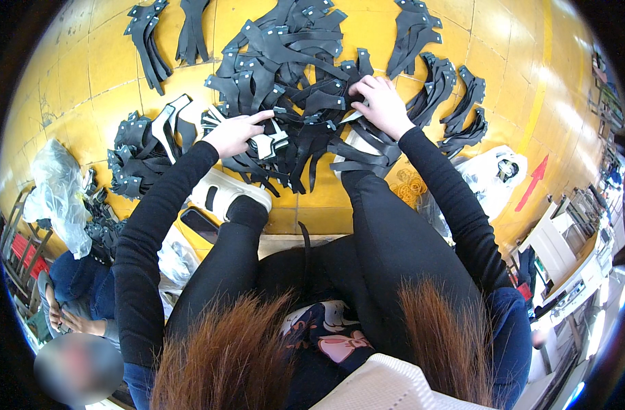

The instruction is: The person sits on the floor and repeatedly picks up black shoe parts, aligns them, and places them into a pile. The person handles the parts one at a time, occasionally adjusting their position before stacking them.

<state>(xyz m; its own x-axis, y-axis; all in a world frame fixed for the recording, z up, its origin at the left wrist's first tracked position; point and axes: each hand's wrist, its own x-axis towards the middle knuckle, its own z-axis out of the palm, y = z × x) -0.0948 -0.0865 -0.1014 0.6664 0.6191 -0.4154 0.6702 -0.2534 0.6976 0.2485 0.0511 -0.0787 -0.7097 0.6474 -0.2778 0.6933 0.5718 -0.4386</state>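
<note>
A heap of black curved strap pieces (278, 48) with small pale tags lies on the floor in front of me. At its near left side my left hand (236, 134) has its index finger stretched out over the pieces, just above a small stack of black-and-white pieces (269, 142). My right hand (383, 104) reaches to the heap's right side, thumb and fingers bent around a black strap piece (355, 99). A pale pointed tip shows below that thumb. More black straps (367, 156) lie across my right shoe.
Separate bundles of black straps (148, 44) lie around the heap. A dark phone (199, 224) is beside my left white shoe (229, 194). Yellow rubber bands (409, 188) and a white plastic bag (494, 179) lie to the right. At the lower left a seated person's hands (70, 318) show.
</note>
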